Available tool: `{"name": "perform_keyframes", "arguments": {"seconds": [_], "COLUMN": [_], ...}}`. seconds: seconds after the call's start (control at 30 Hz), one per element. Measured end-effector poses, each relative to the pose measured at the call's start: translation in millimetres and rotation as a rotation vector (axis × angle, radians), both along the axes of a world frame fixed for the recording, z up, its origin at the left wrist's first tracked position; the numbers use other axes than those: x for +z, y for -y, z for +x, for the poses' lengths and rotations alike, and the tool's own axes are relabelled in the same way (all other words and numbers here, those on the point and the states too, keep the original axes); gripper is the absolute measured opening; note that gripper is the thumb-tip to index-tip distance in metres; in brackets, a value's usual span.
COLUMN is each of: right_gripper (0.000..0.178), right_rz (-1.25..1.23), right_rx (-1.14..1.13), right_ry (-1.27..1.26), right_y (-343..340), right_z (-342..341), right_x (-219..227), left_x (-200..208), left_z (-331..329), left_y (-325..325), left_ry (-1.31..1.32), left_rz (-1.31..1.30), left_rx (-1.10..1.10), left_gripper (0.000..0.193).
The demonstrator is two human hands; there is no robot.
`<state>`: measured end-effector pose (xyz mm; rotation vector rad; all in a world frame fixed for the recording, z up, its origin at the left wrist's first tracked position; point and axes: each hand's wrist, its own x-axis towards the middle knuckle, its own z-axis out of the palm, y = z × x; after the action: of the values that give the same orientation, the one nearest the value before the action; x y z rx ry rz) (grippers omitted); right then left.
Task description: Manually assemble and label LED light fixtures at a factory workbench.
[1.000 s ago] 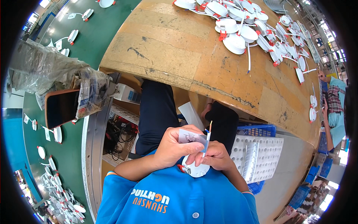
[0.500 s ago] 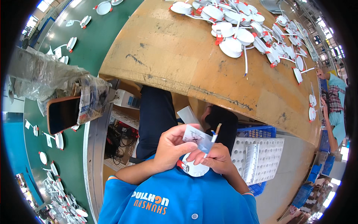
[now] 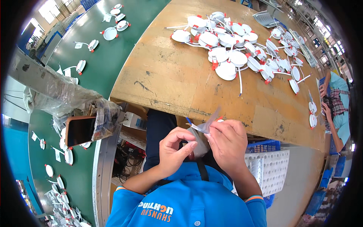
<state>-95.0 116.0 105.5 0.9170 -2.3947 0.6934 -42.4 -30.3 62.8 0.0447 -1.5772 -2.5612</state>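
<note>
My right hand [image 3: 229, 145] pinches a thin, partly see-through label [image 3: 206, 126] that sticks out leftward and up from its fingers. Bare wire ends [image 3: 188, 121], one of them blue, show at the label's left tip. A bit of red [image 3: 220, 120] peeks out above the right fingers; what it belongs to is hidden by the hand. My left hand [image 3: 176, 148] is beside it, thumb and forefinger bent toward each other with a small gap and nothing visible between them. A grey flat piece [image 3: 199, 143] shows below, between the hands.
White round downlights [image 3: 227, 71] with red clips and cables are heaped on the brown table [image 3: 159, 75]. More lie along the green belt [image 3: 102, 56] at left. A phone [image 3: 80, 130] sits on a wrapped arm. A perforated white board [image 3: 276, 170] is at right, near another person [image 3: 338, 109].
Both hands have moved apart and up. The label has passed from the left hand to the right. The white downlight near my shirt has gone from sight. The view has tilted slightly.
</note>
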Motion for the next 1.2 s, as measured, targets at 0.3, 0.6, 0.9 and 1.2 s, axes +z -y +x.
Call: {"name": "perform_keyframes", "arguments": {"seconds": [0.3,0.6,0.9,1.2], "right_gripper": [0.018,0.011,0.010,0.016], "right_rz": [0.151,-0.374,-0.696,-1.009], "right_rx": [-0.021,0.222,0.139,0.193], "right_ry": [-0.101,0.564,1.048,1.112], "right_y": [5,10,16,24], "right_z": [-41,-49,-49,-58], "right_x": [11,1,1,-11], "left_x": [8,11,28,17], "left_z": [-29,-34,-54,-83], "left_y": [28,39,25,14], "left_ry": [-0.079,0.002,-0.349,-0.103], "left_rz": [0.054,-0.106,-0.916,-0.657], "left_rx": [0.130,0.025,0.194,0.074], "left_gripper": [0.020,0.013,0.038,0.026]}}
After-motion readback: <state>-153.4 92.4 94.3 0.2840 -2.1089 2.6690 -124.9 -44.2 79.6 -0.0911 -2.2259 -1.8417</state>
